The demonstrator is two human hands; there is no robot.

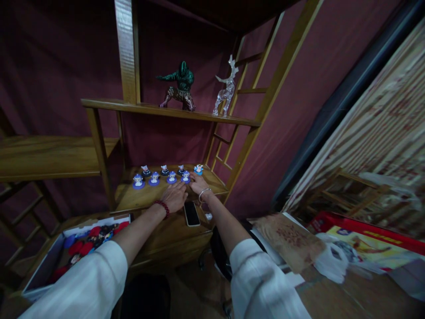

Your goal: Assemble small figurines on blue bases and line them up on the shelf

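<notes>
Purple-based figurines (154,178) are lined along a shelf (128,199); the rightmost figurine (185,177) is flanked by left hand (175,195) and right hand (198,183), whose grips cannot be told.

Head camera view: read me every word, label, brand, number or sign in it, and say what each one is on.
Nothing can be read with certainty.
Red-and-yellow printed flat box at right: yellowish marks along its red edge and a small blue mark, too blurred to read.
Brown paper-like sheet: reddish print, too blurred to tell lettering from pattern.
Small white figurines on round purple bases: no legible marks.
Black-screened phone: no visible text.
</notes>
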